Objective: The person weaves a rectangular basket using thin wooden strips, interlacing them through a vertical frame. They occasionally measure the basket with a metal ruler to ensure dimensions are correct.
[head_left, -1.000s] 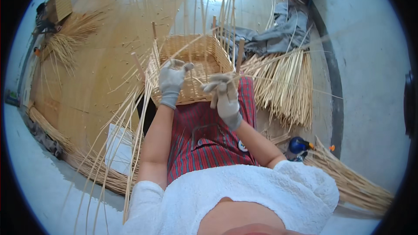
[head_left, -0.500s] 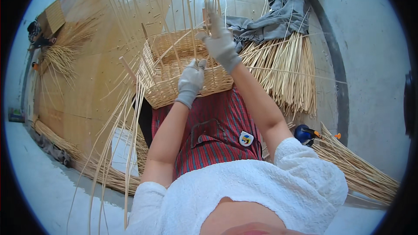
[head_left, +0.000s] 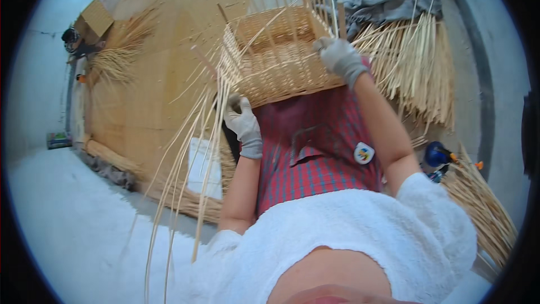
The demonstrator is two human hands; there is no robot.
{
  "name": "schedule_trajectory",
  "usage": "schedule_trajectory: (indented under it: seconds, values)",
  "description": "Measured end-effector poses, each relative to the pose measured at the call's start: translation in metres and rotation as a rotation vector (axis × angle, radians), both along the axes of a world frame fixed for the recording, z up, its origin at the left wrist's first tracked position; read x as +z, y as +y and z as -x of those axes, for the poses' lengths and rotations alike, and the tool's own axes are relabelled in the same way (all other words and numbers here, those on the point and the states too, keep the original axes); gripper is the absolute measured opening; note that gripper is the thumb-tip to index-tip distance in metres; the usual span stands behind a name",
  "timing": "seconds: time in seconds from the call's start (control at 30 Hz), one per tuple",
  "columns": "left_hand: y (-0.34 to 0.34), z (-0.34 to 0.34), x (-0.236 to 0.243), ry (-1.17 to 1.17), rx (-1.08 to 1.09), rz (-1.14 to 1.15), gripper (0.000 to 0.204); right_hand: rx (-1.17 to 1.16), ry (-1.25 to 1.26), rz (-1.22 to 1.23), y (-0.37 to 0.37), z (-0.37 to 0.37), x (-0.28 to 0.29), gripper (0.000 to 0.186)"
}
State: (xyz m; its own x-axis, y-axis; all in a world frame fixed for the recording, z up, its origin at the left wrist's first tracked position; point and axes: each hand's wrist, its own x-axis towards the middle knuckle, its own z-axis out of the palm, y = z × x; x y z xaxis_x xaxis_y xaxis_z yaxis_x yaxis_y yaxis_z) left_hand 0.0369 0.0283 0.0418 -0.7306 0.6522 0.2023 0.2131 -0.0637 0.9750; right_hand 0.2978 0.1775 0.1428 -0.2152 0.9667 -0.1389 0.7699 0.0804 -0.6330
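A rectangular wicker basket (head_left: 289, 81) of pale woven strands rests tilted at my knees, its uncut stakes standing up from the rim. My right hand (head_left: 342, 61), in a grey-white work glove, closes over the basket's near right corner. By the near left corner, my gloved left hand (head_left: 243, 126) has its fingers curled at the basket's lower edge; the fingertips are partly hidden. Long loose strands (head_left: 211, 135) hang from that left corner past my left hand toward the floor. Thin wooden posts (head_left: 341, 19) rise at the basket's corners.
A thick bundle of cut strands (head_left: 419, 73) lies at right under a grey cloth (head_left: 388, 0). Another bundle (head_left: 478, 208) is by my right elbow, near a dark blue object with orange parts (head_left: 437, 155). More strands (head_left: 121, 62) lie far left; a white sheet (head_left: 203, 169) lies left of my lap.
My left hand has moved from the near wall to the left corner. My right hand has come down from the upright stakes onto the right corner. The view has shifted.
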Motion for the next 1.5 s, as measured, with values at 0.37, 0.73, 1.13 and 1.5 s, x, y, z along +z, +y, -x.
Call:
schedule_trajectory:
  seconds: [0.37,0.73,1.13,1.5]
  values:
    - [-0.033,0.033,0.044,-0.47,-0.224,-0.089,0.062,0.827,0.699,-0.6,-0.165,0.131,0.018,0.049]
    - [-0.045,0.003,0.1,0.185,-0.263,0.28,0.087,0.139,0.905,-0.722,-0.017,0.122,-0.017,0.014]
    - [0.073,0.011,0.032,-0.329,-0.49,0.274,0.026,0.31,0.415,-0.971,0.024,0.154,0.05,0.058]
    - [0.066,0.013,0.053,-0.421,-0.506,0.213,0.04,-0.245,1.067,-0.101,-0.068,0.037,-0.029,0.026]
